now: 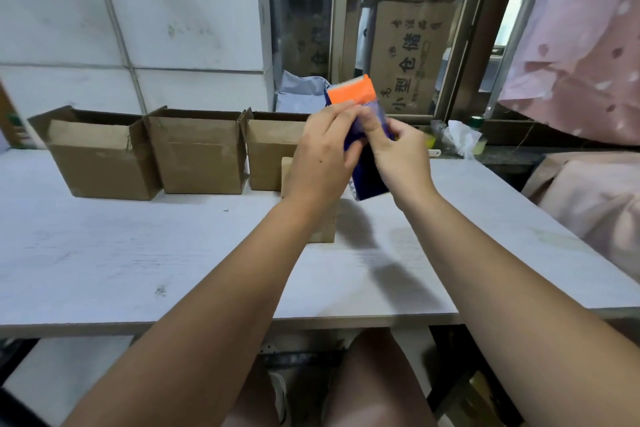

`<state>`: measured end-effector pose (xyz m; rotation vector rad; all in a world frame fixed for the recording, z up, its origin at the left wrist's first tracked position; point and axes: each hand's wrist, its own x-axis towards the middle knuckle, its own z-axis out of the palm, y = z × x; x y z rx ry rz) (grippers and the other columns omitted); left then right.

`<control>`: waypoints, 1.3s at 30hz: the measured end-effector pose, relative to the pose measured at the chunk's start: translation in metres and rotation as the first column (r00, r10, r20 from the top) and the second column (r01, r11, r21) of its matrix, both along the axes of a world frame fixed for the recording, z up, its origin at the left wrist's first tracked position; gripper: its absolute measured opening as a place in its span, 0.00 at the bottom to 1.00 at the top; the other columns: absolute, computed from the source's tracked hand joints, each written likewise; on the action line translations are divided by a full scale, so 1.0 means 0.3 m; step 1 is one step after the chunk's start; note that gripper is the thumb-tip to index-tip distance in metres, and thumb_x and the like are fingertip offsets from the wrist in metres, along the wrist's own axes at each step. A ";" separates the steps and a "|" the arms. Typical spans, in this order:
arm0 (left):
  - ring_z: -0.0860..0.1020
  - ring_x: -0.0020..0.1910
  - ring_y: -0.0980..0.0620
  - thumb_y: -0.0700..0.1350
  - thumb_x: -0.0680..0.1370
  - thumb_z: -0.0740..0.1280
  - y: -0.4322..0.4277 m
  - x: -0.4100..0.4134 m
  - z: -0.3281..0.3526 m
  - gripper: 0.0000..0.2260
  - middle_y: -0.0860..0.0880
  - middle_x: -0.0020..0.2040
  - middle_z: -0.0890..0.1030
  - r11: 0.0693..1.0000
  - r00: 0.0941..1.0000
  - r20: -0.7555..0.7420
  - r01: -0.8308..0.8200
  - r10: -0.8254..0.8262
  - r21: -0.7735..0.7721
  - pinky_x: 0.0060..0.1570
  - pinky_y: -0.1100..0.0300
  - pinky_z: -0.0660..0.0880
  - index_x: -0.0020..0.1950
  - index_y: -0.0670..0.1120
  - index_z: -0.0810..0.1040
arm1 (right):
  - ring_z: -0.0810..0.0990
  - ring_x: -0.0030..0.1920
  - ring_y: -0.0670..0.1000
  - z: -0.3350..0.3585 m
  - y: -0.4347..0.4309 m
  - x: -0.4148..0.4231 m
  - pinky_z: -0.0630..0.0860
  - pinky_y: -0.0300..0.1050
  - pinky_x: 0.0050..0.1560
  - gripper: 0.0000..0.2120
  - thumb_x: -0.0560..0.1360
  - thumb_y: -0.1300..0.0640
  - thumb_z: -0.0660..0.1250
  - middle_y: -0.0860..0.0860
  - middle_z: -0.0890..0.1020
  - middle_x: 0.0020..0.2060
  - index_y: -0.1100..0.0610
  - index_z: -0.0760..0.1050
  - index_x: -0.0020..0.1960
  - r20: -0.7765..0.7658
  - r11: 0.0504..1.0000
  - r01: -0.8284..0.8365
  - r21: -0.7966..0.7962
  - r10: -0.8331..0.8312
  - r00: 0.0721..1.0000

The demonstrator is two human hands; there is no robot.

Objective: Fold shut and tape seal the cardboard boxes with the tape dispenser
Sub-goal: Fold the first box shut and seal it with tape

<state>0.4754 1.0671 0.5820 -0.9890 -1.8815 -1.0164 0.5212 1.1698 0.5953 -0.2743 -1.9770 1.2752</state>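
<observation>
I hold the tape dispenser (360, 135), dark blue with an orange top, up in the air above the white table (138, 253). My left hand (322, 156) grips its left side. My right hand (394, 149) pinches its front near the clear tape end. Three open cardboard boxes stand in a row at the back: left box (100, 156), middle box (201, 156), right box (273, 149). A smaller closed box (323, 225) sits on the table just beneath my hands, mostly hidden by my left wrist.
White foam blocks (156, 10) rise behind the boxes. Printed cartons (408, 55) are stacked beyond the window frame. Pink cloth (581, 45) hangs at the right, and crumpled plastic (460, 135) lies on the sill.
</observation>
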 end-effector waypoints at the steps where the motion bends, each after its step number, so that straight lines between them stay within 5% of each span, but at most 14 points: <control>1: 0.76 0.55 0.43 0.37 0.73 0.66 0.000 -0.002 0.005 0.14 0.42 0.56 0.80 1.000 1.000 0.011 -0.011 0.011 0.025 0.59 0.62 0.66 0.58 0.38 0.78 | 0.75 0.34 0.44 0.005 -0.011 0.007 0.70 0.42 0.39 0.22 0.72 0.32 0.60 0.43 0.79 0.31 0.49 0.76 0.37 -0.006 1.000 -0.023 -0.002 0.023 1.000; 4: 0.78 0.51 0.44 0.37 0.74 0.64 -0.010 -0.005 0.032 0.12 0.42 0.52 0.82 0.992 0.998 0.061 -0.033 0.025 0.121 0.54 0.63 0.68 0.56 0.38 0.80 | 0.80 0.43 0.44 0.015 -0.026 0.018 0.75 0.43 0.45 0.20 0.70 0.32 0.63 0.42 0.82 0.40 0.46 0.79 0.49 0.008 0.993 -0.121 0.010 0.121 0.993; 7: 0.78 0.48 0.53 0.39 0.76 0.65 -0.030 0.002 0.077 0.09 0.46 0.49 0.84 0.968 0.993 0.118 -0.007 -0.024 0.252 0.49 0.74 0.66 0.53 0.42 0.83 | 0.81 0.50 0.46 0.022 -0.028 0.027 0.77 0.43 0.51 0.19 0.71 0.44 0.71 0.43 0.82 0.49 0.46 0.75 0.60 0.029 0.967 -0.254 -0.016 0.254 0.967; 11: 0.78 0.46 0.58 0.44 0.78 0.64 -0.056 0.013 0.136 0.10 0.52 0.49 0.84 0.942 0.974 0.215 -0.005 -0.072 0.336 0.46 0.73 0.68 0.54 0.47 0.83 | 0.76 0.56 0.45 0.024 -0.031 0.040 0.74 0.40 0.53 0.38 0.68 0.59 0.76 0.42 0.75 0.59 0.46 0.62 0.72 0.060 0.945 -0.327 0.020 0.326 0.944; 15: 0.77 0.42 0.59 0.46 0.79 0.64 -0.086 0.031 0.179 0.09 0.60 0.42 0.79 0.939 0.980 0.194 -0.038 -0.031 0.342 0.44 0.70 0.70 0.52 0.47 0.83 | 0.71 0.56 0.48 0.020 -0.031 0.050 0.76 0.49 0.52 0.54 0.63 0.50 0.78 0.48 0.69 0.64 0.40 0.43 0.76 0.236 0.894 -0.129 0.430 0.027 0.971; 20: 0.76 0.44 0.61 0.48 0.81 0.62 -0.151 0.019 0.200 0.11 0.54 0.47 0.83 0.933 0.986 0.145 -0.123 0.078 0.339 0.40 0.78 0.67 0.57 0.48 0.82 | 0.74 0.55 0.55 -0.007 0.014 0.028 0.74 0.52 0.53 0.40 0.67 0.47 0.73 0.52 0.70 0.58 0.43 0.55 0.72 0.165 0.790 0.091 0.606 -0.238 0.957; 23: 0.77 0.44 0.60 0.49 0.81 0.61 -0.185 0.014 0.187 0.10 0.57 0.44 0.83 0.910 0.960 0.272 -0.170 0.065 0.379 0.41 0.73 0.71 0.53 0.53 0.82 | 0.70 0.58 0.56 -0.030 0.052 0.017 0.68 0.49 0.51 0.37 0.70 0.49 0.73 0.54 0.70 0.60 0.48 0.57 0.72 0.107 0.780 0.144 0.610 -0.261 0.959; 25: 0.79 0.43 0.58 0.49 0.80 0.62 -0.202 0.007 0.166 0.10 0.58 0.40 0.83 0.871 0.919 0.394 -0.169 -0.031 0.462 0.47 0.60 0.76 0.42 0.59 0.80 | 0.66 0.60 0.58 -0.042 0.065 0.017 0.67 0.51 0.54 0.39 0.70 0.57 0.73 0.57 0.67 0.61 0.49 0.54 0.74 0.094 0.759 0.156 0.632 -0.275 0.957; 28: 0.80 0.38 0.52 0.48 0.77 0.63 -0.224 -0.026 0.113 0.13 0.56 0.35 0.83 0.837 0.832 0.543 -0.218 -0.109 0.503 0.45 0.51 0.77 0.34 0.55 0.80 | 0.64 0.59 0.57 -0.046 0.074 0.033 0.68 0.52 0.55 0.44 0.70 0.68 0.69 0.58 0.64 0.60 0.48 0.49 0.77 0.067 0.705 0.140 0.695 -0.258 0.964; 32: 0.73 0.33 0.50 0.50 0.74 0.68 -0.251 -0.047 0.017 0.11 0.53 0.31 0.81 0.786 0.702 0.653 -0.219 -0.285 0.578 0.37 0.53 0.70 0.33 0.50 0.83 | 0.65 0.60 0.57 -0.051 0.098 0.053 0.69 0.50 0.54 0.43 0.71 0.67 0.70 0.59 0.65 0.61 0.50 0.50 0.77 0.068 0.661 0.084 0.746 -0.201 0.977; 35: 0.75 0.31 0.57 0.45 0.76 0.69 -0.262 -0.022 -0.041 0.09 0.52 0.34 0.82 0.763 0.635 0.690 -0.237 -0.347 0.602 0.34 0.63 0.71 0.36 0.46 0.82 | 0.68 0.58 0.56 -0.066 0.115 0.054 0.72 0.50 0.51 0.42 0.70 0.67 0.71 0.59 0.66 0.60 0.51 0.54 0.76 0.039 0.641 0.096 0.761 -0.193 0.980; 39: 0.78 0.32 0.59 0.42 0.76 0.66 -0.280 0.017 -0.106 0.04 0.54 0.34 0.84 0.761 0.399 0.791 -0.276 -0.465 0.587 0.29 0.65 0.64 0.43 0.48 0.79 | 0.69 0.58 0.55 -0.085 0.140 0.050 0.74 0.50 0.53 0.37 0.70 0.63 0.74 0.58 0.70 0.59 0.54 0.61 0.74 0.048 0.663 0.089 0.744 -0.186 0.981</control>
